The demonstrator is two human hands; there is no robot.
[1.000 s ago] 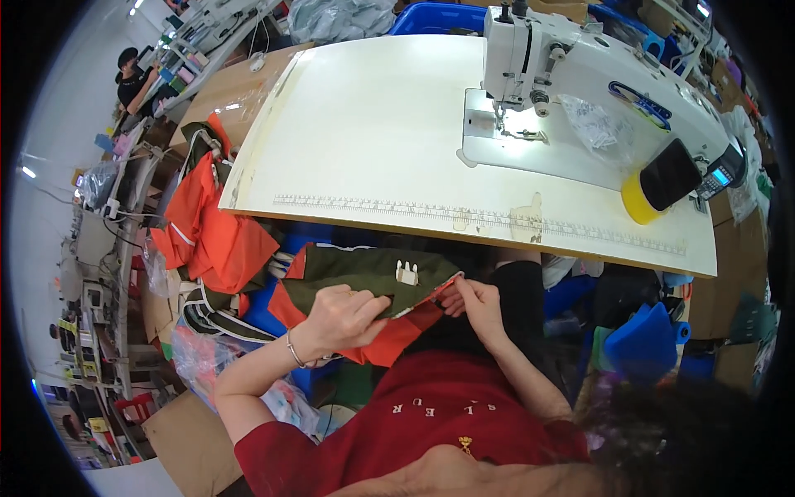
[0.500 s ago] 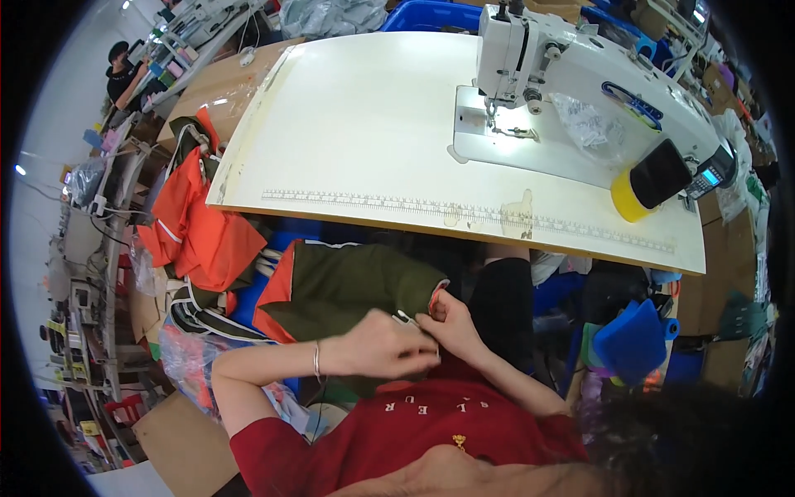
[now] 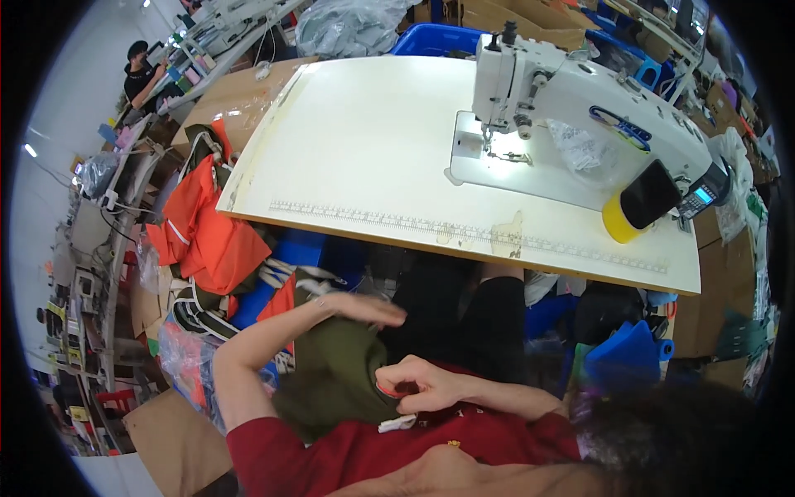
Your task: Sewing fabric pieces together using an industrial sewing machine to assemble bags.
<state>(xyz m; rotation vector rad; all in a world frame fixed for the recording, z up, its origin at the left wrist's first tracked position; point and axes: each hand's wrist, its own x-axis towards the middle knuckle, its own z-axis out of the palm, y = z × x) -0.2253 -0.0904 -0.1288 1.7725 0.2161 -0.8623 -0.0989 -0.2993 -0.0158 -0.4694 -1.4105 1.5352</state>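
An olive-green cloth piece (image 3: 335, 373) with some orange fabric lies bunched over my lap, below the table's front edge. My right hand (image 3: 426, 385) is closed on its right edge, where a thin orange-red rim shows by the fingers. A small white strip (image 3: 397, 423) sits just under that hand, against the red shirt. Above the cloth's upper part, my left hand (image 3: 362, 308) is flat with fingers stretched out, slightly blurred, and nothing shows in it. Whether it brushes the cloth I cannot tell.
A white sewing table (image 3: 364, 149) with a printed ruler carries a lit sewing machine (image 3: 571, 108), a plastic bag (image 3: 580, 145) and a yellow-and-black object (image 3: 639, 203). Orange cloth (image 3: 219, 248) hangs at its left corner. Blue plastic pieces (image 3: 623, 352) are at right; a person (image 3: 142, 76) is far left.
My left hand has parted from the right, moving up and left and flattening out. My right hand has come down toward my body with the cloth edge. The whole view has shifted slightly.
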